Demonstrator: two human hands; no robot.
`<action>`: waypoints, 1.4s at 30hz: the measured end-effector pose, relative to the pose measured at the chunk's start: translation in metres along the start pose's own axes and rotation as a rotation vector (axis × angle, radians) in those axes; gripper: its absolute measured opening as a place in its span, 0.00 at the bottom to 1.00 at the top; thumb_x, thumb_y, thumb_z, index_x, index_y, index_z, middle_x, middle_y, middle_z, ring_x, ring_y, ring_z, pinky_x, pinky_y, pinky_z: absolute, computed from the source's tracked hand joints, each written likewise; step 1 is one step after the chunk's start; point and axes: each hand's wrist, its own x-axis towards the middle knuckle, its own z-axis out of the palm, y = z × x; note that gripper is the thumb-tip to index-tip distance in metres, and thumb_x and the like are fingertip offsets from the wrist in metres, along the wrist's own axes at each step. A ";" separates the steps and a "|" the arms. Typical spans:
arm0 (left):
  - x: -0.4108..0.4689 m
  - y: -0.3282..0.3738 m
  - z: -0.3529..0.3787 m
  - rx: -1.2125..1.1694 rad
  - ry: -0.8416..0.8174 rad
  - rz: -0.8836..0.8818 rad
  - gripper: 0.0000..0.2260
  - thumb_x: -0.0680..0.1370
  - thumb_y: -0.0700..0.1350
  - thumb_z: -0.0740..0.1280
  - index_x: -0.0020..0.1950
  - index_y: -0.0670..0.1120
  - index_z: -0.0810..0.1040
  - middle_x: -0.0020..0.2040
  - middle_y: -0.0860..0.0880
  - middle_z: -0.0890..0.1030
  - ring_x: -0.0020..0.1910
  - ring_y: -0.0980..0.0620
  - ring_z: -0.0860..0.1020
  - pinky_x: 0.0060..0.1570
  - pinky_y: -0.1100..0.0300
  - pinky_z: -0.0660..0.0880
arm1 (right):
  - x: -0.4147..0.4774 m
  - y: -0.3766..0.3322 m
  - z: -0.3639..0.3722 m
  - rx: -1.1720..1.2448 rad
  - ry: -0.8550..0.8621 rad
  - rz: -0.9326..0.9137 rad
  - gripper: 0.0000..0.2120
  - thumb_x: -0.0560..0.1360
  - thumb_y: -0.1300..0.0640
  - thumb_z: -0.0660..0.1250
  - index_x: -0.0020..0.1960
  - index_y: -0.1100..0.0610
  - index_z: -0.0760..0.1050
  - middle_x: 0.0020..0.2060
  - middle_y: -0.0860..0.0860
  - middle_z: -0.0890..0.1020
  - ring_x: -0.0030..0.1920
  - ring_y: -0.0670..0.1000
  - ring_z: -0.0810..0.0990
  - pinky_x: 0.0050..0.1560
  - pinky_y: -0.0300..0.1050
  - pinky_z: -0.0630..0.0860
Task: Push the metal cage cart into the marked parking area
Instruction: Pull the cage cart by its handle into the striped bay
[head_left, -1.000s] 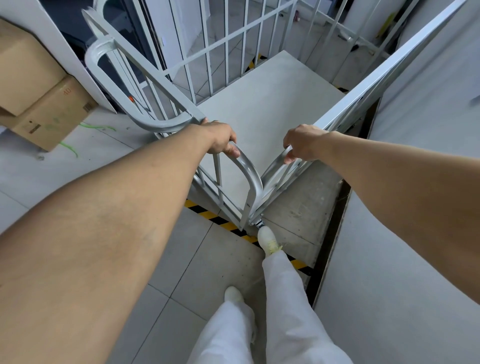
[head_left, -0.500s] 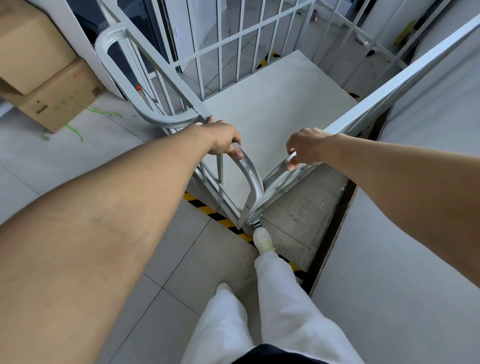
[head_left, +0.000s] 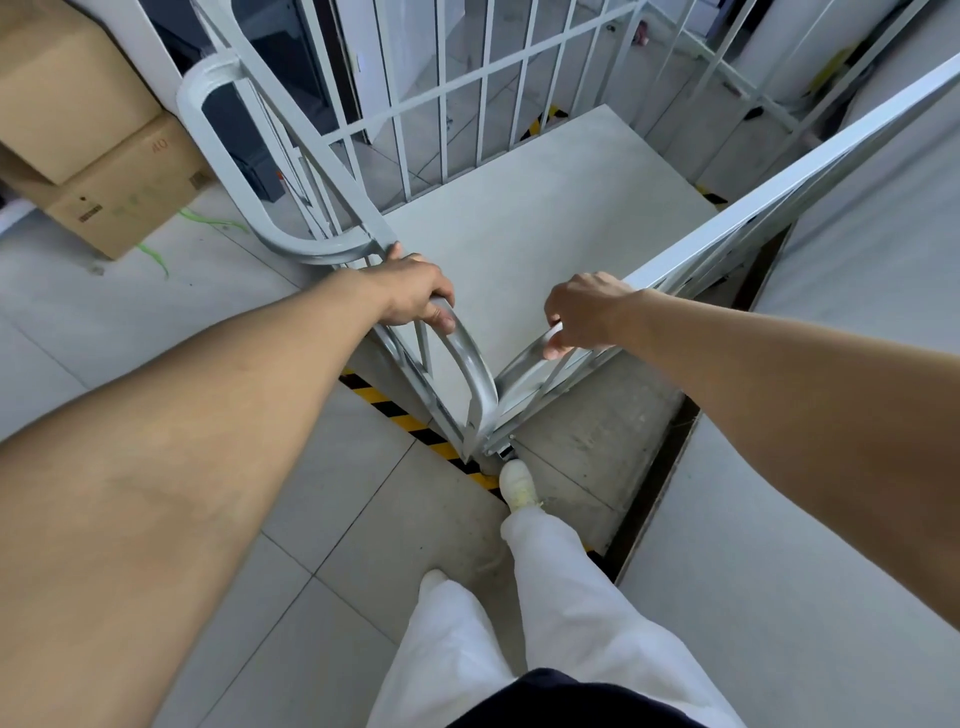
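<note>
The metal cage cart (head_left: 519, 223) is silver-grey, with barred sides and a flat pale deck, and it fills the middle of the head view. My left hand (head_left: 415, 291) grips the curved top rail at the cart's near corner. My right hand (head_left: 587, 314) holds the rail of the right-hand side panel, just across that corner. A yellow-and-black striped floor line (head_left: 400, 410) runs under the cart's near corner. My right foot in a pale shoe (head_left: 518, 483) rests on the line, right at the cart's base.
Stacked cardboard boxes (head_left: 88, 135) sit on the tiled floor at the far left. A pale wall (head_left: 779, 545) runs close along the right, with a dark gap at its foot. More striped tape (head_left: 545, 122) shows beyond the cart's far bars.
The cart has rolled a little forward and away from me, and my body has followed. Both hands keep the same grip on the rails.
</note>
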 end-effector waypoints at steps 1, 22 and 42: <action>0.000 0.000 0.000 0.005 -0.002 -0.002 0.16 0.72 0.60 0.68 0.56 0.56 0.79 0.59 0.47 0.75 0.69 0.42 0.63 0.72 0.40 0.55 | 0.000 0.000 0.000 0.003 0.004 0.002 0.27 0.73 0.40 0.68 0.63 0.59 0.77 0.57 0.56 0.81 0.59 0.58 0.78 0.52 0.44 0.75; -0.020 0.027 -0.017 0.082 -0.015 -0.063 0.20 0.77 0.55 0.66 0.66 0.48 0.76 0.65 0.43 0.76 0.68 0.41 0.66 0.70 0.51 0.57 | -0.004 -0.007 0.010 0.137 0.053 0.101 0.26 0.74 0.44 0.69 0.66 0.57 0.75 0.61 0.57 0.78 0.61 0.60 0.77 0.59 0.49 0.75; -0.035 0.028 -0.006 0.034 0.001 -0.027 0.20 0.77 0.57 0.65 0.65 0.49 0.77 0.63 0.43 0.77 0.67 0.40 0.67 0.65 0.53 0.63 | -0.015 -0.013 0.023 0.128 0.059 0.130 0.25 0.75 0.47 0.68 0.68 0.57 0.73 0.63 0.58 0.77 0.62 0.61 0.76 0.59 0.51 0.74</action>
